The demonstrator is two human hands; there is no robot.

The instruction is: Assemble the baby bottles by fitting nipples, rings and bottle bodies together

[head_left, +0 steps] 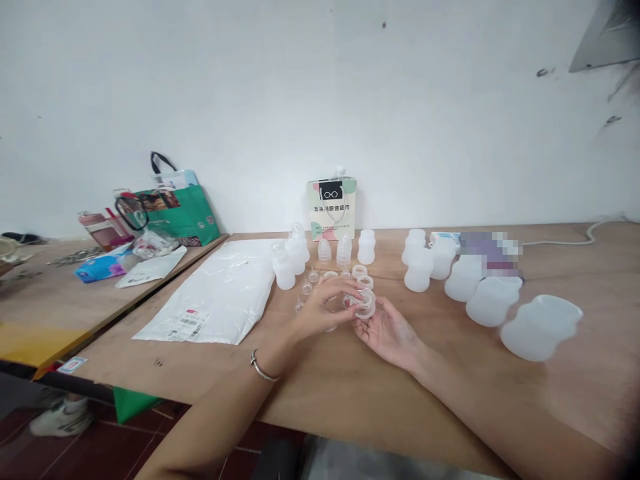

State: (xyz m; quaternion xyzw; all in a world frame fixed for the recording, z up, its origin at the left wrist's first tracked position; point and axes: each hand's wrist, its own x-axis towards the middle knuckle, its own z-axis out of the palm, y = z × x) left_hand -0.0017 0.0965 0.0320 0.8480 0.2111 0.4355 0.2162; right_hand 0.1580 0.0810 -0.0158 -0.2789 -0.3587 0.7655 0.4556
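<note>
My left hand pinches a translucent bottle collar ring between thumb and fingers, above the wooden table. From the right, my right hand grips the same ring, palm turned up and fingers curled beneath it. Whether a teat sits inside the ring cannot be made out. Just beyond the hands lie more collar rings. Several clear teats stand by my left hand, some partly hidden by it. Behind them are a clear domed cap and a taller stack of clear caps.
Several frosted bottle bodies line the right side; capped bottles stand left. A white plastic mailer lies flat on the left. A printed paper bag leans on the wall. A green bag sits on the adjoining table.
</note>
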